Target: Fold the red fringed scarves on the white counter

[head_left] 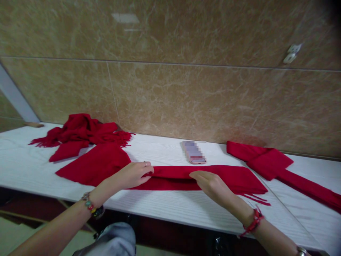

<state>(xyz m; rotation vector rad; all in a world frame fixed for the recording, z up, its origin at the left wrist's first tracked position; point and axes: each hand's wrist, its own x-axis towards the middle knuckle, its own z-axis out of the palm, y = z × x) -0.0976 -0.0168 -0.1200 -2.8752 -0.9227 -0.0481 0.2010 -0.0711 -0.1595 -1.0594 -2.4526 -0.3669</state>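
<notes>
A red fringed scarf (234,177) lies lengthwise on the white table, its strip folded along the length and its left part spread wider. My left hand (137,174), with a ring and a beaded bracelet at the wrist, pinches the fold near the middle. To the right, my right hand (210,181) has its fingers closed on the same upper layer. Between the hands the cloth is slightly lifted, showing a dark gap beneath. Fringe strands stick out at the scarf's right end.
A crumpled heap of red scarves (82,129) lies at the back left. A phone (195,153) rests near the wall behind the scarf. Another folded red scarf (271,163) extends to the right. The white table (160,204) has its front edge close to my body.
</notes>
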